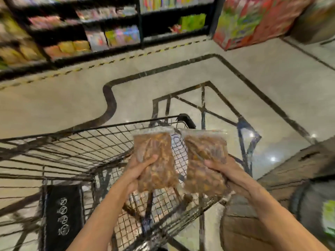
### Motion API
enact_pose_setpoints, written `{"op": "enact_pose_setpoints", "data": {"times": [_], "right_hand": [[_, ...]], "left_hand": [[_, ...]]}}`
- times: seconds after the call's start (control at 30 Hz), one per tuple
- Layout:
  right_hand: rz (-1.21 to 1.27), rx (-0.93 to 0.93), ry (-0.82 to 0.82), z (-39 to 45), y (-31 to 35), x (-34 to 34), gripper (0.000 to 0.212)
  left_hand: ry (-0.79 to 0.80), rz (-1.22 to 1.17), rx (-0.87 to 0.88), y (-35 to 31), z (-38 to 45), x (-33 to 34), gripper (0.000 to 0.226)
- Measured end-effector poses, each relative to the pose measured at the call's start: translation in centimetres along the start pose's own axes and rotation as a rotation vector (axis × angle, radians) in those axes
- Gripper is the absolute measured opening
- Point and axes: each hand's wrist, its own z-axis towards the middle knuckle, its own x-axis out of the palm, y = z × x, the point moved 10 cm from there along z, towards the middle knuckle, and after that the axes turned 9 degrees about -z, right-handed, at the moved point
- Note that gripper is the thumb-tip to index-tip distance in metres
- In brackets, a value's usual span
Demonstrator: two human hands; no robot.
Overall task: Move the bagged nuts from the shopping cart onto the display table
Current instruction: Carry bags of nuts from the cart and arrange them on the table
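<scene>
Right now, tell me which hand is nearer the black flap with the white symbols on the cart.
Left. The left hand holds its bag of nuts just up and right of the black flap; the right hand, gripping the other bag, is farther right.

Blurred shelf goods, unreadable.

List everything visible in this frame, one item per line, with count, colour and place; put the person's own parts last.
bags of nuts: two, clear with brown contents, held above the cart, left bag, right bag
shopping cart: one, dark wire, lower left to centre
black flap: one, white symbols, in the cart's near end
shelves: dark, colourful packets, top left
printed boxes: stack, red and green, top right
floor: beige tiles with dark inlay lines
wooden surface: brown, right edge, blurred
left hand: grips the left bag
right hand: grips the right bag
</scene>
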Motion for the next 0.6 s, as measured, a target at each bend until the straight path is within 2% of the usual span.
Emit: {"op": "enact_pose_setpoints", "data": {"times": [0.07,0.13,0.17,0.2,0.23,0.27,0.33,0.4,0.43,0.53,0.6], "right_hand": [[0.022,-0.051,-0.089,-3.8,1.4,-3.7,0.032],[0.023,-0.128,-0.149,-8.2,2.3,-7.5,0.027],[0.033,-0.169,-0.167,-10.4,2.3,-9.5,0.040],[0.040,-0.192,-0.202,-12.7,2.0,-11.6,0.063],[0.059,-0.215,-0.234,-14.9,1.6,-13.6,0.083],[0.088,-0.237,-0.272,-17.4,1.1,-15.6,0.092],[0.136,-0.282,-0.301,-22.9,-0.1,-19.7,0.077],[0.164,-0.325,-0.387,-28.7,-1.5,-23.9,0.044],[0.173,-0.354,-0.428,-31.8,-2.3,-26.0,0.032],[0.187,-0.395,-0.574,-40.8,-5.3,-31.4,0.027],[0.207,-0.402,-0.657,-46.2,-8.0,-34.6,0.017]], "left_hand": [[0.084,0.039,0.062,-1.4,-2.0,5.3,0.078],[0.174,0.060,0.099,-1.6,-4.3,11.0,0.082],[0.212,0.066,0.109,-1.2,-5.3,13.8,0.084],[0.249,0.077,0.123,-0.7,-6.5,16.8,0.079],[0.281,0.104,0.145,-0.2,-7.5,19.6,0.069],[0.313,0.130,0.169,0.6,-8.7,22.5,0.057],[0.380,0.178,0.196,3.1,-11.3,28.7,0.033],[0.448,0.216,0.212,6.1,-13.9,34.4,0.022],[0.490,0.232,0.205,8.0,-15.2,37.2,0.025],[0.632,0.272,0.164,13.9,-18.9,45.0,0.052],[0.705,0.314,0.140,17.6,-21.2,49.1,0.057]]}}
